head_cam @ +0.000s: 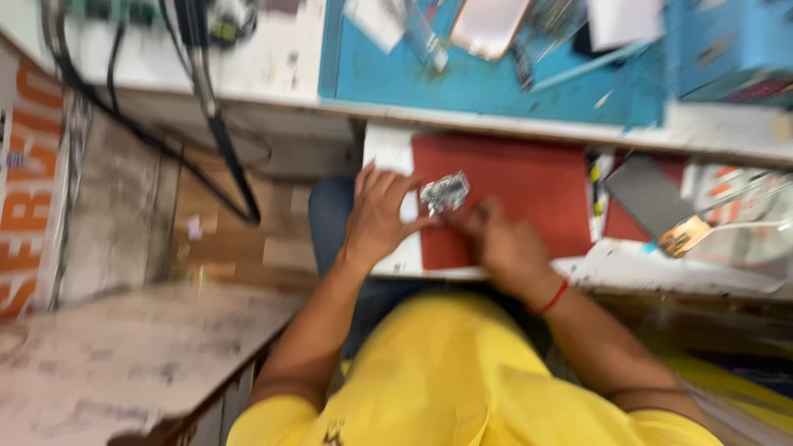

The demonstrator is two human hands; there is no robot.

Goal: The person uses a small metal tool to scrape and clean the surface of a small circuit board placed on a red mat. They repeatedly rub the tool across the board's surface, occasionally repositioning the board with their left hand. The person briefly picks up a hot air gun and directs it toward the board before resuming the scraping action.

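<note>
A small crumpled silvery piece (444,193) is held between my two hands over a dark red mat (529,186) in a pulled-out tray. My left hand (376,216) pinches it from the left with thumb and fingers. My right hand (504,241), with a red thread on the wrist, grips it from the right. The picture is motion-blurred, so what kind of thing the silvery piece is cannot be made out.
A blue work mat (496,83) with tools and papers lies on the bench above. Black cables (223,140) hang at the left. A grey flat piece (652,194) and a copper-coloured part (684,235) lie at the right. A worn board (124,355) sits lower left.
</note>
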